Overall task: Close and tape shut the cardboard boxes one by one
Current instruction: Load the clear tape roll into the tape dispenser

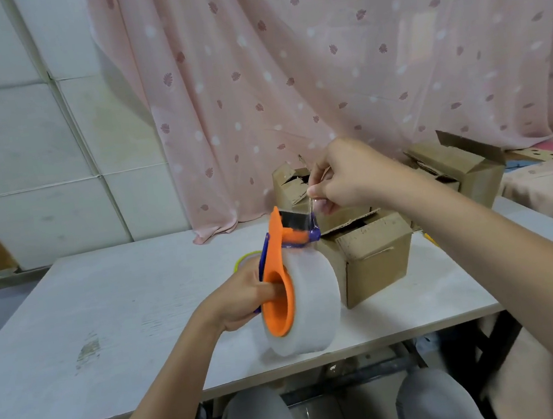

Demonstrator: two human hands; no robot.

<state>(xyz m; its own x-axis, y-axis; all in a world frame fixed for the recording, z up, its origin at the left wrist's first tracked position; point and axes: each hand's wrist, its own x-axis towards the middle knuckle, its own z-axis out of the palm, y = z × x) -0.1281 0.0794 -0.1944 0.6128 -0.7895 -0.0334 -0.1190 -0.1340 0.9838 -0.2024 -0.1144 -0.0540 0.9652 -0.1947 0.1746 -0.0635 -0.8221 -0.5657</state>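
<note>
Left hand (243,294) raised over the white table (115,317), fingers curled through the orange tape dispenser (277,278) and gripping it, forearm coming up from the lower left. Roll of clear packing tape (308,304) mounted on the dispenser, held above the table's near edge. Right hand (343,175) higher and further out, forearm slanting in from the lower right, thumb and fingertips pinching the free tape end (310,202) just above the dispenser's blade. Nearest cardboard box (374,260) standing on the table just right of the roll and below the right hand, top flaps not fully flat. More cardboard boxes behind it: one open-flapped box (291,183) partly hidden by the right hand, another (463,167) with flaps up at the far right. Broad bare tabletop to the left of the hands; pink patterned curtain (287,70) close behind the boxes at the table's far edge.
</note>
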